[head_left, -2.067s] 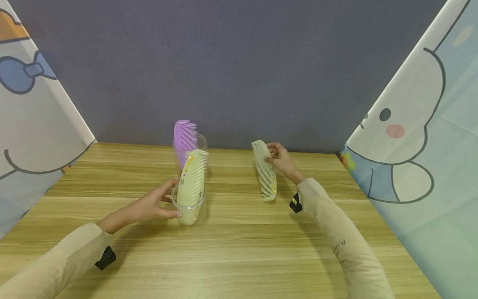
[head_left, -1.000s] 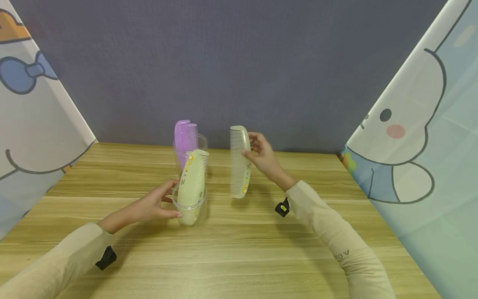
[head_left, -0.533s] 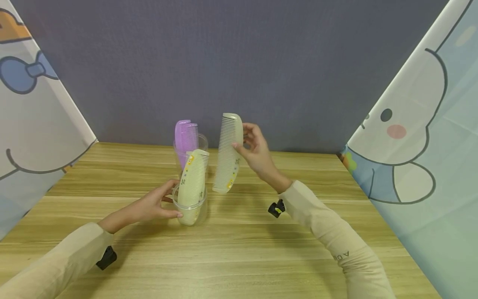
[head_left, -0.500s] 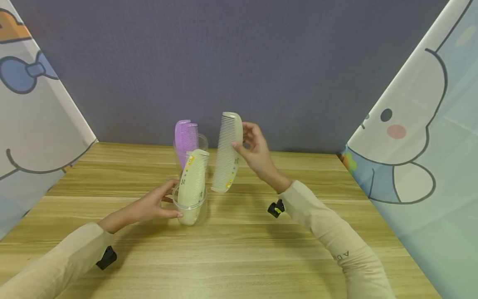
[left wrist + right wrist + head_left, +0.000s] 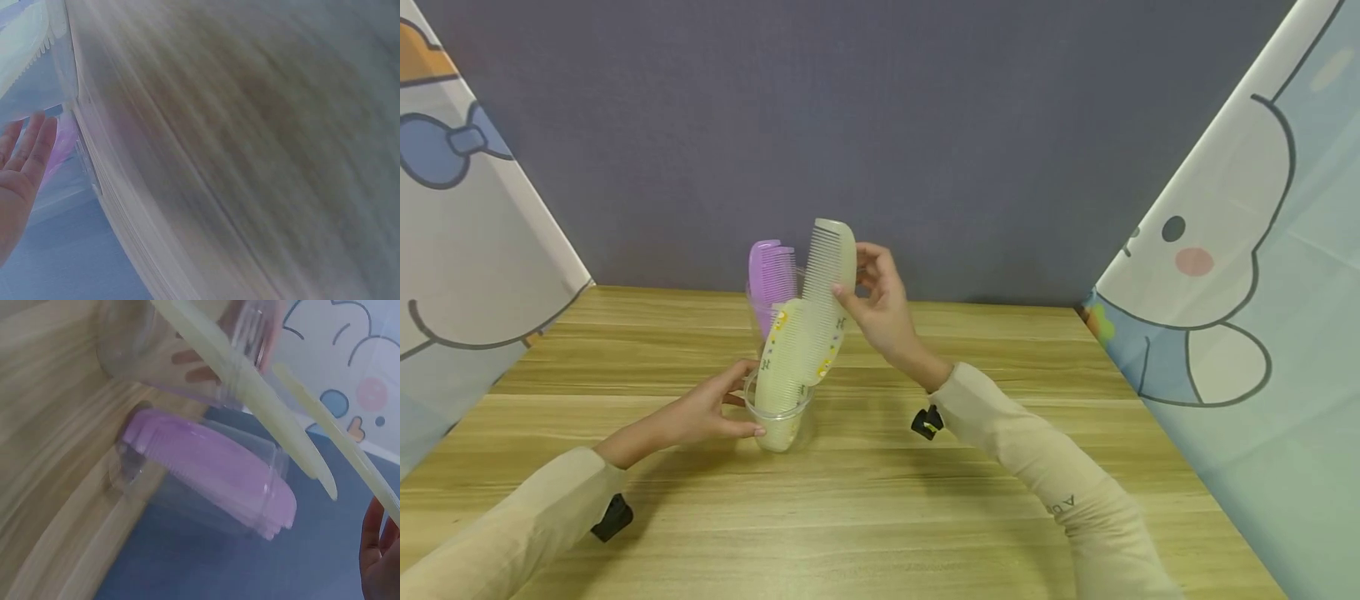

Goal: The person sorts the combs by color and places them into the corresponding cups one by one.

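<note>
My right hand (image 5: 883,308) pinches a cream comb (image 5: 835,267) between thumb and fingers, teeth to the left. This comb is raised and slightly tilted, its lower end overlapping the cream combs (image 5: 781,367) that stand in the nearer clear plastic cup (image 5: 806,417). Around that cup's left side my left hand (image 5: 711,408) grips with the thumb in front and the fingers behind. In the right wrist view, a gap shows between the held comb (image 5: 337,434) and the cup's cream combs (image 5: 250,394). My left fingers (image 5: 201,374) show through the cup wall.
Behind the nearer cup, purple combs (image 5: 767,271) lean in a second clear cup (image 5: 282,464). Both cups stand on a wooden table (image 5: 880,517). A dark grey panel (image 5: 925,150) rises along the back, with cartoon-printed panels (image 5: 1240,275) at the sides.
My right hand has carried the cream comb leftward and up from the table's right half to above the nearer cup. The left hand and both cups have stayed in place.
</note>
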Demonstrator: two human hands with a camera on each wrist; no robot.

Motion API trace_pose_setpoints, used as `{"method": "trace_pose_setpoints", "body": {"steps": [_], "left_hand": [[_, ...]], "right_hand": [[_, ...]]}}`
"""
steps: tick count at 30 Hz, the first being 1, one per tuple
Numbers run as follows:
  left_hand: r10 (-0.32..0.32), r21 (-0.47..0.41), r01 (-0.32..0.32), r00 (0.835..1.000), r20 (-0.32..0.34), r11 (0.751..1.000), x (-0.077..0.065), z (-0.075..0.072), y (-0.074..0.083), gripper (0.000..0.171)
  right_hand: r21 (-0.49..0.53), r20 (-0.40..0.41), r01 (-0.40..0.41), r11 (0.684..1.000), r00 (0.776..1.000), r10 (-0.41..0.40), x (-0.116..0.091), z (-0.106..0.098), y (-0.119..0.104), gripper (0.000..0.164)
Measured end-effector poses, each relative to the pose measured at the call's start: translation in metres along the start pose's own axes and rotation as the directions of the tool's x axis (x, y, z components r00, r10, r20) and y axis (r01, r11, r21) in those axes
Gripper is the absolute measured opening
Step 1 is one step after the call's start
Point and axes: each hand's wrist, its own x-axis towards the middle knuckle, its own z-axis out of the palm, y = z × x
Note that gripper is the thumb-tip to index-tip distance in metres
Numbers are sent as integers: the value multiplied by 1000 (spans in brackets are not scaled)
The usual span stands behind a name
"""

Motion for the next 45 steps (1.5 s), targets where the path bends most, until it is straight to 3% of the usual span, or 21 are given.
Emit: {"method": "trace_pose_setpoints", "body": {"steps": [12,20,31,38,45], "left_hand": [[-1,-7,1,1000,3,1000,0,0,-1,78],[8,-7,-8,1000,5,1000,1,-1,-1,79],[10,-26,-10,1000,1,1000,1,-1,-2,80],[23,-14,-23,1000,-7,1000,1,0,-3,79],[24,-9,-24,1000,-7,1000,1,0,-3,78]], "right_hand": [[11,37,-35,999,999,34,-15,20,14,45],[-51,72,-135,990,988,139,-25,34,-3,45],[-176,77,-201,964,973,217,-37,40,-4,45],[-265,66,-198,944,973,223,-41,42,-5,49],[-279,40,-198,940,975,218,-43,44,-4,55]]}}
